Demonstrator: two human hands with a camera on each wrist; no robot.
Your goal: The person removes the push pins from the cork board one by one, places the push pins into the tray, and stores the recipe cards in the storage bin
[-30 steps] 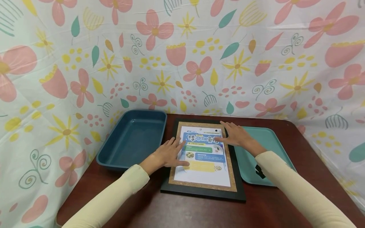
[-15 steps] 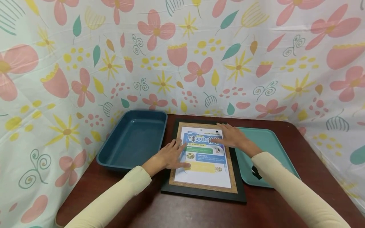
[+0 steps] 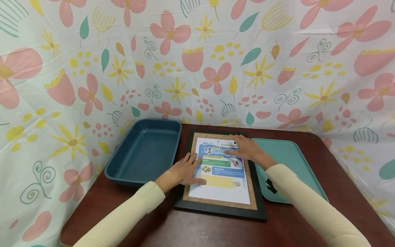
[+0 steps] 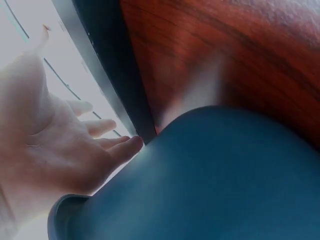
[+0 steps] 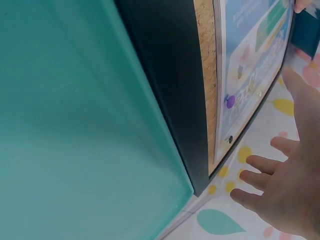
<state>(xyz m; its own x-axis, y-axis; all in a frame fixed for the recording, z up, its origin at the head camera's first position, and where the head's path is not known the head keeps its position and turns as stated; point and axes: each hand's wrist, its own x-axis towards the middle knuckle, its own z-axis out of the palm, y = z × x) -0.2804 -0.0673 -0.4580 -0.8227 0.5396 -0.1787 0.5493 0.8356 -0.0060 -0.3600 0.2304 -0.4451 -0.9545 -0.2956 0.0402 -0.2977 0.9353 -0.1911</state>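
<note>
A dark wooden desk (image 3: 296,226) stood against a flowered cloth backdrop (image 3: 197,61) that wrapped around its far and side edges. At the middle of the desk lay a black-framed cork board (image 3: 220,208), flat, with a printed poster (image 3: 220,171) lying on its cork face. Small pins sat near the poster's far edge; in the right wrist view a purple pin (image 5: 230,102) showed on the sheet and a dark one (image 5: 230,139) close to the frame's corner. Just left of the board, touching or nearly touching its frame, sat a deep dark blue tray (image 3: 145,151). Just right of the board lay a shallow teal tray (image 3: 293,161), its near left part crossed by the right forearm in a cream sleeve.

The left hand (image 3: 184,169) lay palm down over the board's left border, fingers straight and slightly spread, the fingertips resting on the poster's left edge; it gripped nothing. The right hand (image 3: 243,148) lay flat over the poster's upper right part, fingers extended toward the left across the printed title, also gripping nothing. In the wrist views both hands (image 4: 60,145) (image 5: 285,190) showed open palms with spread fingers. Both forearms reached in from the near edge of the desk, angling inward toward the board.
</note>
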